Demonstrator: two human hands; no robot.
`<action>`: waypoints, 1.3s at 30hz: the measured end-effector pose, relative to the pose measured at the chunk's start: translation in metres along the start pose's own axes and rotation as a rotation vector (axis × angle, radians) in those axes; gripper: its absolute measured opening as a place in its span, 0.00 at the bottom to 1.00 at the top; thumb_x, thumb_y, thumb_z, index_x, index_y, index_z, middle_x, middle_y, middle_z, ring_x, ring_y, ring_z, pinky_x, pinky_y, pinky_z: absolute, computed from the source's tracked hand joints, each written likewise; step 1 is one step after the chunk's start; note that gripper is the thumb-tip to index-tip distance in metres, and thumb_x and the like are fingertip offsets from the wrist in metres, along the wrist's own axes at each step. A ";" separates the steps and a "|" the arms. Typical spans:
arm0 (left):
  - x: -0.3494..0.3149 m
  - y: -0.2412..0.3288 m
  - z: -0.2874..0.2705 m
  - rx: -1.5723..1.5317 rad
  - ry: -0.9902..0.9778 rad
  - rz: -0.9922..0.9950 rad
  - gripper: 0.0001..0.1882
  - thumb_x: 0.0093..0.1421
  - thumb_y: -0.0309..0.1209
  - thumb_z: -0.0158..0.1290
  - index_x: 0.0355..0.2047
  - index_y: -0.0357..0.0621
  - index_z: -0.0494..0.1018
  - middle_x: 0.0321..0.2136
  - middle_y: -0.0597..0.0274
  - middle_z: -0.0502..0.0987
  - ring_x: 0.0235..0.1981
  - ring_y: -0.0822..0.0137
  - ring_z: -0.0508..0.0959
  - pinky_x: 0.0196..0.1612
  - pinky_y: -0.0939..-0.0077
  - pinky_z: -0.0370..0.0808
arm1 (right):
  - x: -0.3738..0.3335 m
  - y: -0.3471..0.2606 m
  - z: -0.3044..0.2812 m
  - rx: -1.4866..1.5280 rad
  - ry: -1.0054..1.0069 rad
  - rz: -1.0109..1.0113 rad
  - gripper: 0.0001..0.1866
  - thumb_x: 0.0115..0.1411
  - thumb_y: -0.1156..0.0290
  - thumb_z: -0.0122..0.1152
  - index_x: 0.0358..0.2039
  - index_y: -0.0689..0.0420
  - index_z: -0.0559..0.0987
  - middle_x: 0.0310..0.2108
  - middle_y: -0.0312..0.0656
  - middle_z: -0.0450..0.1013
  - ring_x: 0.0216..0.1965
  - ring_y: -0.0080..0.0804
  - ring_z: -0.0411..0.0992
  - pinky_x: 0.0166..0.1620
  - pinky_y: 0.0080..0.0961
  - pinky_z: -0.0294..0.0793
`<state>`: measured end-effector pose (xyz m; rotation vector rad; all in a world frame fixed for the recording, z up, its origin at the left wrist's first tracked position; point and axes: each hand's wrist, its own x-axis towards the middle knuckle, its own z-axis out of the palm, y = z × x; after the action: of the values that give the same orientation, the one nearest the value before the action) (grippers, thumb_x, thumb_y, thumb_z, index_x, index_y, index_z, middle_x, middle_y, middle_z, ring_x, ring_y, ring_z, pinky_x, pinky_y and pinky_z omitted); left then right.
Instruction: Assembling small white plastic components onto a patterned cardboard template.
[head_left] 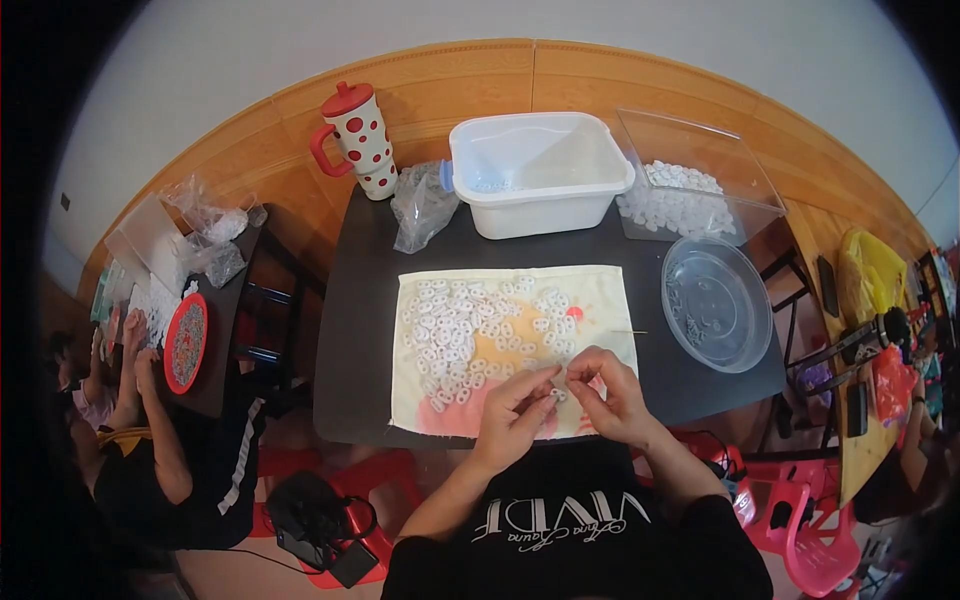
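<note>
My left hand and my right hand are raised close together over the front edge of a pale patterned towel. On each, thumb and fingers come together in a pinch, and whatever is between them is too small to make out. Many small white plastic pieces with two holes lie spread over the towel, thickest on its left half. Beyond my right hand, a thin needle-like stick crosses the towel's right edge.
Behind the towel stand a white tub, a clear bag and a spotted tumbler. To the right are a clear box of white discs and a clear round basin holding small grey parts. People work at tables on both sides.
</note>
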<state>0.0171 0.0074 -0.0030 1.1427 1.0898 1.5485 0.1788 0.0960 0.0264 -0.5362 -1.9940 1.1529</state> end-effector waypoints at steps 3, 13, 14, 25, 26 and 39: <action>0.000 0.000 0.000 -0.082 -0.017 -0.059 0.23 0.62 0.14 0.51 0.58 0.35 0.70 0.32 0.67 0.74 0.30 0.79 0.72 0.33 0.84 0.70 | 0.004 0.001 0.001 -0.027 -0.018 -0.056 0.12 0.57 0.89 0.57 0.39 0.61 0.72 0.32 0.40 0.71 0.32 0.27 0.69 0.36 0.22 0.69; -0.003 0.001 -0.004 -0.088 -0.044 -0.059 0.22 0.63 0.14 0.50 0.58 0.33 0.69 0.32 0.66 0.74 0.30 0.78 0.73 0.33 0.84 0.71 | 0.008 0.001 0.000 -0.056 -0.091 -0.136 0.14 0.53 0.91 0.57 0.38 0.62 0.72 0.32 0.43 0.70 0.31 0.33 0.70 0.35 0.25 0.70; -0.003 0.001 -0.003 -0.095 -0.040 -0.052 0.22 0.63 0.14 0.51 0.57 0.33 0.69 0.32 0.66 0.74 0.30 0.78 0.73 0.32 0.84 0.71 | 0.008 0.001 0.000 -0.056 -0.091 -0.135 0.14 0.53 0.91 0.57 0.38 0.62 0.72 0.32 0.43 0.70 0.31 0.33 0.70 0.35 0.25 0.70; -0.004 0.000 -0.003 -0.071 -0.022 -0.033 0.20 0.62 0.15 0.52 0.56 0.33 0.71 0.33 0.66 0.75 0.29 0.78 0.74 0.30 0.85 0.71 | 0.009 -0.002 0.001 -0.058 -0.075 -0.156 0.14 0.52 0.91 0.58 0.37 0.62 0.73 0.31 0.44 0.71 0.30 0.35 0.71 0.34 0.26 0.70; -0.005 0.000 -0.002 -0.075 -0.012 -0.030 0.20 0.62 0.15 0.52 0.55 0.33 0.71 0.33 0.65 0.75 0.29 0.78 0.75 0.30 0.85 0.71 | 0.008 -0.002 0.002 -0.058 -0.076 -0.157 0.14 0.52 0.91 0.58 0.37 0.62 0.73 0.31 0.44 0.71 0.30 0.35 0.71 0.34 0.26 0.70; -0.011 -0.003 0.005 -0.036 0.085 0.012 0.17 0.61 0.14 0.54 0.51 0.32 0.73 0.34 0.66 0.76 0.29 0.79 0.74 0.29 0.87 0.71 | 0.011 -0.005 0.005 -0.246 -0.099 -0.302 0.12 0.53 0.88 0.60 0.38 0.61 0.75 0.28 0.44 0.72 0.28 0.40 0.72 0.31 0.29 0.69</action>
<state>0.0242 -0.0016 -0.0073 1.0697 1.1083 1.6327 0.1680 0.0978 0.0339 -0.2886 -2.2272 0.7687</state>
